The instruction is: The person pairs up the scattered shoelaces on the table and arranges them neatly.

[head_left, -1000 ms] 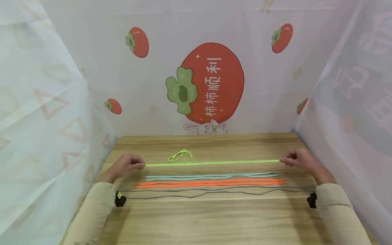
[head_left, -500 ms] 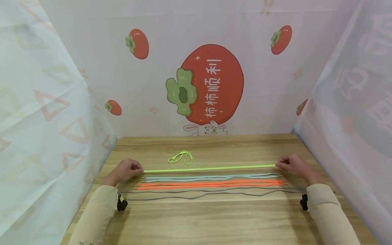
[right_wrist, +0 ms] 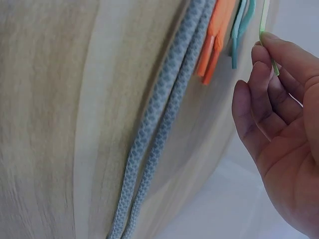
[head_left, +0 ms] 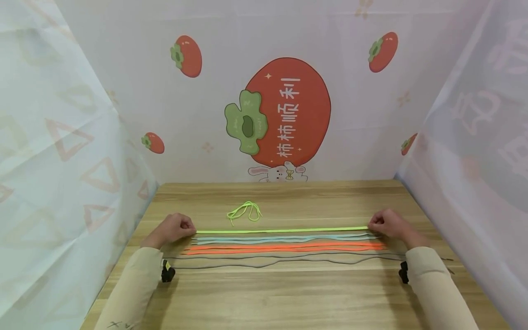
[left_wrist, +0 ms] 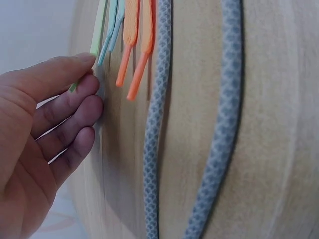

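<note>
A yellow-green shoelace (head_left: 280, 230) stretches nearly straight across the table, just beyond the pale blue laces. Its left end is pinched between thumb and forefinger of my left hand (head_left: 177, 228), with the tip poking out below the thumb in the left wrist view. My right hand (head_left: 387, 223) pinches the other end the same way. Nearer to me lie two light blue shoelaces (head_left: 288, 239), two orange shoelaces (head_left: 284, 249) and two grey patterned round laces (head_left: 272, 262), roughly parallel. Both wrists hover over the ends of the grey laces in the head view.
A second yellow-green shoelace (head_left: 244, 211) lies loosely looped toward the back of the wooden table (head_left: 264, 298). White printed cloth (head_left: 354, 151) hangs behind the table and along both sides.
Both hands have come toward me with the yellow-green shoelace, bringing it close to the light blue laces. My right hand has also shifted left. The looped lace stays put.
</note>
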A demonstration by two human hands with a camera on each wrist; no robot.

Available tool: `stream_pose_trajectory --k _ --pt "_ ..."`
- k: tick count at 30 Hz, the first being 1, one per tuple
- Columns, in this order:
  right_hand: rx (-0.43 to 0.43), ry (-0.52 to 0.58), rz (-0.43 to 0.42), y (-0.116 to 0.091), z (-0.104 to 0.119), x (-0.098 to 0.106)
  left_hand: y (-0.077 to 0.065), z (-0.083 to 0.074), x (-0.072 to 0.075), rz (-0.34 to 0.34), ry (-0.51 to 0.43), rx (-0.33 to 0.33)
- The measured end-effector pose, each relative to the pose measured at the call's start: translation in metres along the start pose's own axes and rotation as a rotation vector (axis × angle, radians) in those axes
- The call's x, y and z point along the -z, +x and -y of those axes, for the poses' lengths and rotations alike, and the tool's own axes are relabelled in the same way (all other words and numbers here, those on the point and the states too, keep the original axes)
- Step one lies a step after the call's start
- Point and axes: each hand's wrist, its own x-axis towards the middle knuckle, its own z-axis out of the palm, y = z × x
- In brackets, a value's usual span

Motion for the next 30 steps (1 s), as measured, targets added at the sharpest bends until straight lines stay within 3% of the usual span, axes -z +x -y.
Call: stream_pose_trajectory --k 7,16,30 --pt "-0.020 -0.050 0.010 0.001 0.001 -0.002 0.000 -0.003 0.001 0.026 0.031 0.017" --pt "-0.023 -0.051 0.026 0.001 0.004 -0.006 0.000 -0.013 0.003 0.043 0.066 -0.039" --pt "-0.038 -0.070 0.010 0.000 0.004 -0.001 -0.004 -0.017 0.005 0.048 0.074 -0.021"
